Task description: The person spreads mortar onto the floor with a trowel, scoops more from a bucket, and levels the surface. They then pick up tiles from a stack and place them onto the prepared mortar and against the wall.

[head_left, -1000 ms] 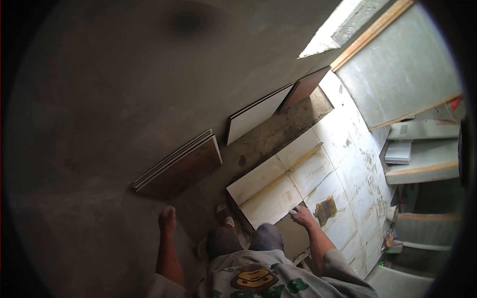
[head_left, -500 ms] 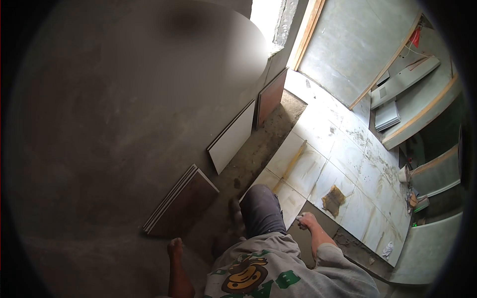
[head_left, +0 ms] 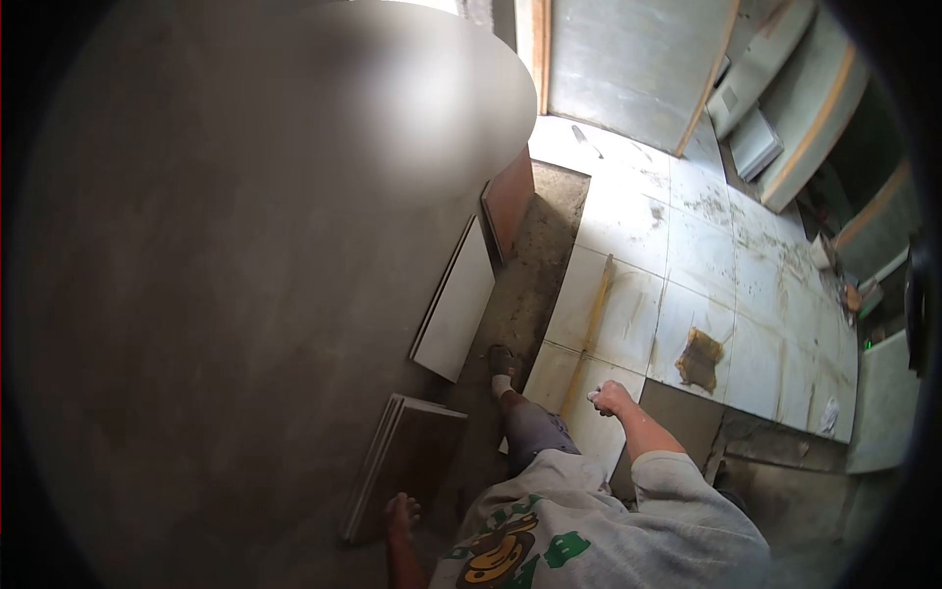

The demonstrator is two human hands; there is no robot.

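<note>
My left hand (head_left: 402, 514) hangs low in front of a leaning stack of tiles (head_left: 417, 461), its fingers loosely apart and nothing in them. The stack's brown face overlaps the hand in this view. On the other side, my right hand (head_left: 610, 399) is closed over the pale laid floor tiles (head_left: 613, 324). Something small and whitish shows at its fingertips, but I cannot tell what it is. Beyond that hand, a long yellowish straight bar (head_left: 589, 334) lies across the tiles.
A white tile (head_left: 456, 304) and a reddish-brown tile (head_left: 510, 204) lean on the wall, beside a strip of rough bare ground (head_left: 542, 231). A stained yellow-brown piece (head_left: 700, 358) lies on the laid tiles. Crumpled white material (head_left: 830, 414) is near their right edge.
The view has turned and moved forward, and one foot now shows ahead on the bare strip. My left hand has come up beside the tile stack, fingers looser. My right hand stays closed.
</note>
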